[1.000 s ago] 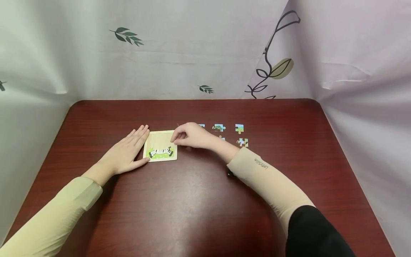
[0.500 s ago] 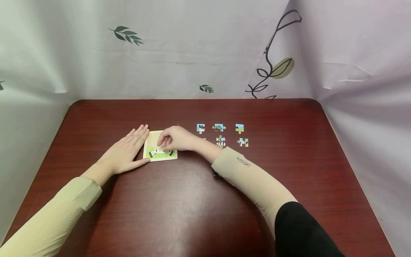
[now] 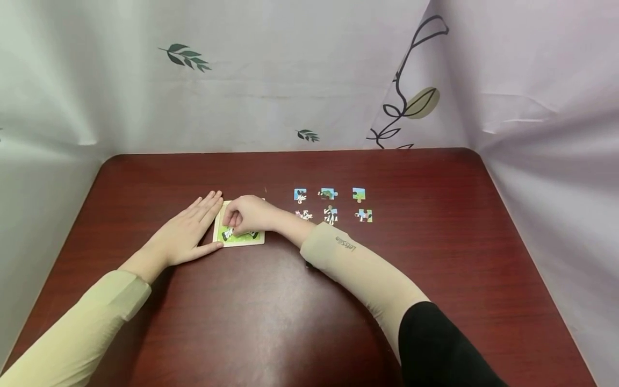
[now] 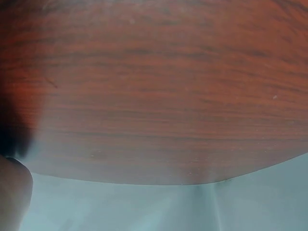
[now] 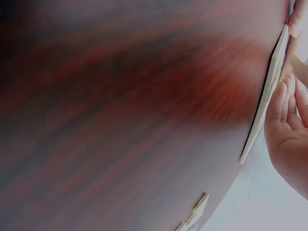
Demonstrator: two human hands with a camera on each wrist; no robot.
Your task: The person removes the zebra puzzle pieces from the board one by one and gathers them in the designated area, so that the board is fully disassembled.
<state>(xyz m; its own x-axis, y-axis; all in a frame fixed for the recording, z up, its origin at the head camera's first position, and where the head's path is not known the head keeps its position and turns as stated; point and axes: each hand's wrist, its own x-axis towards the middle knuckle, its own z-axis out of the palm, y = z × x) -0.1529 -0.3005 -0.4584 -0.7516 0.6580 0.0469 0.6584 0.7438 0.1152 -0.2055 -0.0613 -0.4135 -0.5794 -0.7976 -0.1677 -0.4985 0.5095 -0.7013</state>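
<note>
A square wooden puzzle tray [image 3: 263, 239] lies left of the table's middle, with zebra-leg puzzle pieces [image 3: 227, 235] along its near side. My left hand [image 3: 186, 234] rests flat beside it, fingers stretched along the left edge and thumb tip at the near left corner. Over the tray is my right hand [image 3: 246, 215], its fingers bent and the tips down on the left part of the picture. In the right wrist view its curled fingers [image 5: 284, 103] are right at the tray's surface. I cannot tell whether a piece is between them.
Several loose puzzle pieces [image 3: 329, 194] lie in two rows on the dark red table [image 3: 271, 301], right of the tray. They show zebra stripes, sky and green. A pale curtain [image 3: 261, 75] with leaf prints hangs behind and at both sides.
My right hand has moved left across the tray, from its right edge to its left part, uncovering the loose pieces behind the forearm. My left hand has stayed beside the tray.
</note>
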